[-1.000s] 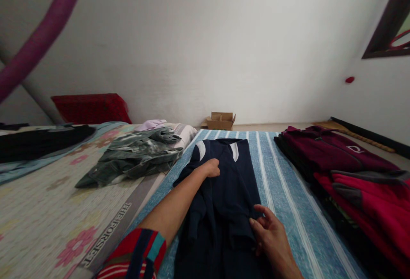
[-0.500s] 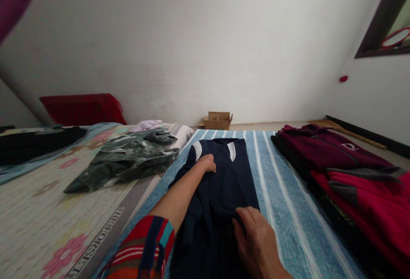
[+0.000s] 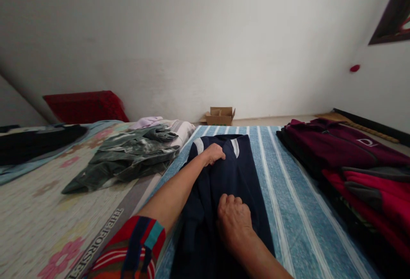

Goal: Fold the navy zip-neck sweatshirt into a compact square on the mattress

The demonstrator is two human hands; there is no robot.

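A navy top (image 3: 246, 185) with a pale patch at each shoulder lies lengthwise before me on a blue striped sheet, its sides turned inward and its lower part running out of the bottom of the view. My left hand (image 3: 214, 154) is closed on the fabric of its upper part, between the two pale patches. Lower down, my right hand (image 3: 235, 219) rests on the middle of the top with its fingers curled into the cloth. The fingertips of that hand are partly hidden.
Maroon (image 3: 339, 142) and pink-red (image 3: 393, 189) clothes are stacked at the right. Crumpled grey-green clothing (image 3: 128, 151) lies on the flowered cover (image 3: 38, 202) to the left, with black clothing (image 3: 41, 142) beyond. A cardboard box (image 3: 220, 119) stands by the wall past the striped sheet (image 3: 282, 176).
My right hand has moved left and inward from the top's right edge to its middle. The left hand has slid slightly right across the upper part. The view has shifted a little.
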